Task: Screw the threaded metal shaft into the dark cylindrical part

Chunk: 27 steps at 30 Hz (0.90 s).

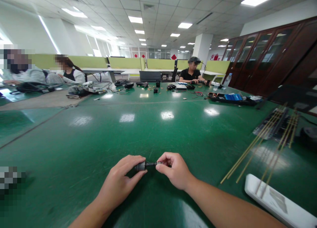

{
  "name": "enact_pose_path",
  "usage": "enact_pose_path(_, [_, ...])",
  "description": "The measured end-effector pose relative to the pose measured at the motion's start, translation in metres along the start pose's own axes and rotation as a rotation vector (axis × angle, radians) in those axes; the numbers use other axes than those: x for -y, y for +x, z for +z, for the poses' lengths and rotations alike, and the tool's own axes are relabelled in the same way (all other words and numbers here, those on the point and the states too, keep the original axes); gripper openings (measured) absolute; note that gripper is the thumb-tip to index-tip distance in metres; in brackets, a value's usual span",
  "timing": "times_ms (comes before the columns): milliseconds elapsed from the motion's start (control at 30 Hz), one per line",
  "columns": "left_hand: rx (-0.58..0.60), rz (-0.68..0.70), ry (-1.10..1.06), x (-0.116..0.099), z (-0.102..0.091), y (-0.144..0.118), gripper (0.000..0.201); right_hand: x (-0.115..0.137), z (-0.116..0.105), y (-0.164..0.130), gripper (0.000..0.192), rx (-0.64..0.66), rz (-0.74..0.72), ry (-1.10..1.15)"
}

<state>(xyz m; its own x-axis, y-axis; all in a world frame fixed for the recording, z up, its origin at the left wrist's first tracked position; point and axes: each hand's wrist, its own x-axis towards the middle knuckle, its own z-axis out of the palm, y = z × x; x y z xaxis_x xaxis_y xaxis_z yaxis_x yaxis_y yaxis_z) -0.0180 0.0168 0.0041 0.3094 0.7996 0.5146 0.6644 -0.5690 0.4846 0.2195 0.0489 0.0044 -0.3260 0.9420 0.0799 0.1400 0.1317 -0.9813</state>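
Both hands [146,178] pinching small dark part [145,165], details unclear

Small dark part [143,165] mostly hidden between fingers of left hand [119,183] and right hand [174,170]; type unreadable. White device [274,200] right of part, cut by frame edge. Clutter [232,99] far beyond part too small to identify.

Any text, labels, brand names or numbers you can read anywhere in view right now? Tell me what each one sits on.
No text can be read.
White device at the right: grey printed patch, too blurred.
Red diamond signs on the far partitions: marks too small.
Small black part pinched between left hand and right hand: no visible marking.
Blue box on the green table: nothing legible.
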Motion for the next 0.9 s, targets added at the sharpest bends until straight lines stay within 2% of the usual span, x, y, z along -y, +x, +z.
enact_pose_path(800, [0.003, -0.009, 0.016, 0.0037, -0.0016, -0.0019, 0.034, -0.0002, -0.0001, 0.0002, 0.012, -0.011, 0.010, 0.069])
enact_pose_path(900, [-0.020, -0.026, 0.017, 0.0067, -0.0024, -0.0009, 0.034, -0.0014, -0.0019, 0.0028, 0.015, -0.022, 0.024, 0.146])
